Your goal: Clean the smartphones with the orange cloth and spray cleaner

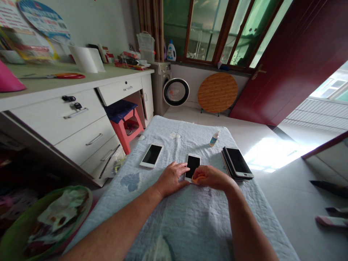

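A white phone (193,163) with a dark screen lies on the blue-grey cloth in the middle. My left hand (172,177) rests at its left edge, fingers spread and touching it. An orange cloth (199,179) is pinched in my right hand (213,176), pressed on the lower right part of that phone. Farther left lies another white phone (152,155), screen up. To the right is a stack of phones (239,162), the top one with a dark screen. Behind them stands a small spray bottle (214,138).
The cloth-covered table (163,224) fills the lower middle. At left are a white desk (89,81) with drawers, a pink stool (126,127) and a green basket (87,203). A washing machine (160,87), its door open, and a round wooden board (217,92) stand behind.
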{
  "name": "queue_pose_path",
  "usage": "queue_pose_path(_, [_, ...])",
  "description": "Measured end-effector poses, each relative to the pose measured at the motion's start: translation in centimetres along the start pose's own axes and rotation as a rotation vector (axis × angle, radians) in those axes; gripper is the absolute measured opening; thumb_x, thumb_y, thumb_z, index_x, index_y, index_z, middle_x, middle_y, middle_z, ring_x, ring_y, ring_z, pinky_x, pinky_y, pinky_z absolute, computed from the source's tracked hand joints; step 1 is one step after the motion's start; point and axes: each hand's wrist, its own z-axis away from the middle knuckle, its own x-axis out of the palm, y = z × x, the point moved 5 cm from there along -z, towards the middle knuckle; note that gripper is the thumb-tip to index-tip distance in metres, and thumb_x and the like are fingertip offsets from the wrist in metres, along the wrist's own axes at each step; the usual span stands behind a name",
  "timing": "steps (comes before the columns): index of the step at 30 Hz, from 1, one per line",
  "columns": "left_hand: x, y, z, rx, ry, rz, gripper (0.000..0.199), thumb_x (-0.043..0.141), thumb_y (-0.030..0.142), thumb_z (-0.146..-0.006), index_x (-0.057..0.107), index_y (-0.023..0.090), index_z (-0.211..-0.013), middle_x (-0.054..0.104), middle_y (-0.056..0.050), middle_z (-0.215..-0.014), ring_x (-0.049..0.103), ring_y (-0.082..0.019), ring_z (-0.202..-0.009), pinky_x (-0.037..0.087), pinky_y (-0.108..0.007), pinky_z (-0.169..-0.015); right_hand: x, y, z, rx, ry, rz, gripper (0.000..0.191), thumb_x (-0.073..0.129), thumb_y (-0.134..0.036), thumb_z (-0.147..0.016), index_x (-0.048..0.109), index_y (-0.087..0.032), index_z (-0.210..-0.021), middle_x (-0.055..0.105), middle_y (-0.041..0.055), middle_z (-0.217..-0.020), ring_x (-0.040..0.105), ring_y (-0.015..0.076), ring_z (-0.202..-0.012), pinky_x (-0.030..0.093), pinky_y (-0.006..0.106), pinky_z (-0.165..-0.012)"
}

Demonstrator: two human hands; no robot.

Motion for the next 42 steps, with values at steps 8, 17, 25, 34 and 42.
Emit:
queue_pose_path(8, [-0.1, 0.1, -0.1, -0.007, -0.016, 0.004, 0.049, 0.07, 0.041, -0.077, 0.061, 0.019, -0.12, 0.056, -0.009, -0.132, 0.054, -0.027, -0.111, 0.042, -0.04, -0.098, -1.1, 1.2, -1.1, -0.01, 0.384, 0.125, 0.019, 0.054, -0.017, -0.078, 0.072, -0.02, -0.085, 0.067, 0.0034, -0.084, 0.06, 0.0144, -0.078, 0.042, 0.024, -0.075])
queue_pose_path(17, [0.0, 0.0, -0.1, 0.003, -0.009, 0.012, 0.047, 0.07, 0.037, -0.077, 0.061, 0.021, -0.12, 0.055, -0.008, -0.133, 0.054, -0.027, -0.111, 0.04, -0.041, -0.099, -1.3, 4.5, -2.6, 0.1, 0.658, 0.261, 0.02, 0.05, -0.026, -0.088, 0.068, -0.02, -0.093, 0.062, 0.0041, -0.087, 0.056, 0.0157, -0.084, 0.04, 0.026, -0.083])
queue_pose_path(25, [-0.1, 0.1, 0.0, 0.004, -0.005, 0.016, 0.046, 0.07, 0.037, -0.078, 0.06, 0.021, -0.12, 0.055, -0.008, -0.133, 0.053, -0.026, -0.11, 0.041, -0.041, -0.098, -1.6, 4.6, -2.5, 0.142, 0.625, 0.267, 0.02, 0.048, -0.024, -0.087, 0.067, -0.02, -0.092, 0.062, 0.0048, -0.087, 0.056, 0.016, -0.085, 0.04, 0.025, -0.079])
queue_pose_path(34, [-0.1, 0.1, -0.1, -0.01, -0.02, 0.001, 0.048, 0.07, 0.038, -0.077, 0.061, 0.019, -0.12, 0.055, -0.01, -0.133, 0.054, -0.027, -0.113, 0.04, -0.04, -0.1, -1.2, 2.3, -1.0, 0.041, 0.307, 0.103, 0.014, 0.052, -0.019, -0.077, 0.065, -0.017, -0.082, 0.065, 0.0013, -0.077, 0.056, 0.0111, -0.066, 0.04, 0.021, -0.064])
queue_pose_path(42, [0.0, 0.0, 0.0, -0.002, -0.01, -0.002, 0.046, 0.07, 0.036, -0.078, 0.061, 0.019, -0.12, 0.056, -0.009, -0.132, 0.054, -0.026, -0.113, 0.04, -0.04, -0.099, 0.5, 1.6, 0.2, 0.135, -0.052, -0.135, 0.016, 0.053, -0.016, -0.069, 0.065, -0.016, -0.08, 0.06, -0.0027, -0.065, 0.049, 0.0065, -0.047, 0.036, 0.016, -0.045])
